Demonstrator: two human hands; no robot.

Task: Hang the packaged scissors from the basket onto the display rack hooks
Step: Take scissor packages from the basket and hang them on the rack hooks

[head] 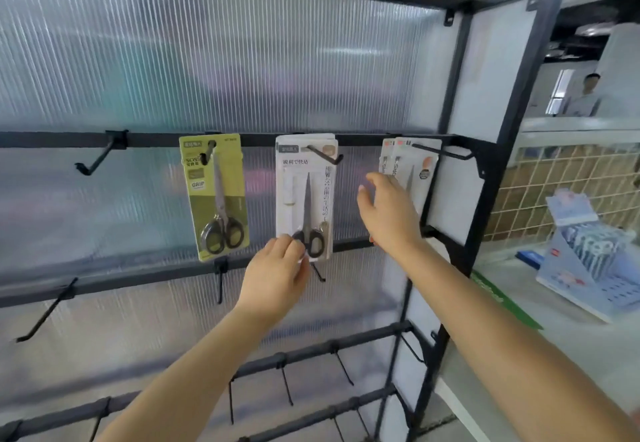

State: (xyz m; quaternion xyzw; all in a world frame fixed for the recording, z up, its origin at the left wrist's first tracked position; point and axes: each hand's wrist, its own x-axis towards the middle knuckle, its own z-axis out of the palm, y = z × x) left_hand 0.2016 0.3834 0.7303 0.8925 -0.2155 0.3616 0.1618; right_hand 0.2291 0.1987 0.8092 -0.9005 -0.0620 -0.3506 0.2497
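A black display rack [460, 102] with ribbed translucent backing carries rows of hooks. On the top rail hang a green scissors pack [216, 199], a white scissors pack [304, 195] on the middle hook [325, 156], and white packs [414, 168] on the right hook. My left hand [277, 275] pinches the bottom corner of the middle white pack. My right hand [388, 213] is raised between the middle and right packs with fingers spread, holding nothing. The basket is out of sight.
An empty hook [97, 161] juts out at the top left, and more bare hooks line the lower rails [311, 348]. To the right stand a white wire grid [561, 185], a blue display box [595, 261] on a white surface, and a person far behind.
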